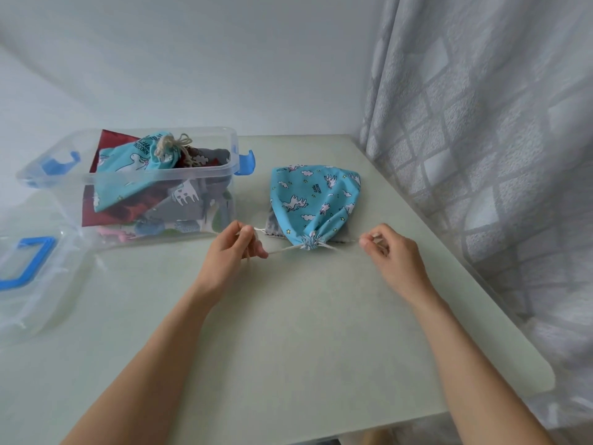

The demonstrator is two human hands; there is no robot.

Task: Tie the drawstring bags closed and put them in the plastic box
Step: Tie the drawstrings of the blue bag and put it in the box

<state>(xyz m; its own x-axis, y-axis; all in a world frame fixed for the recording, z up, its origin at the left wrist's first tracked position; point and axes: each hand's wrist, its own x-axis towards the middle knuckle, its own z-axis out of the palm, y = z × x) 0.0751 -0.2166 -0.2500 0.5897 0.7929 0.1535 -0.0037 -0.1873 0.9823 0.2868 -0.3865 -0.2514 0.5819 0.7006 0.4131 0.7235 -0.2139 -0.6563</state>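
Observation:
A blue drawstring bag with a unicorn print point(316, 200) lies on the pale table point(288, 332), its mouth gathered tight toward me. A white drawstring point(285, 249) runs out both sides of the mouth. My left hand point(236, 252) pinches the left end of the cord, and my right hand point(390, 253) pinches the right end; both pull outward. A grey bag point(272, 224) lies partly hidden under the blue one. The clear plastic box point(141, 184) with blue latches stands to the left and holds several tied bags, a blue unicorn one point(131, 162) on top.
The box's clear lid with a blue latch point(29, 274) lies at the left edge of the table. A grey patterned curtain point(487, 139) hangs along the table's right side. A white wall stands behind.

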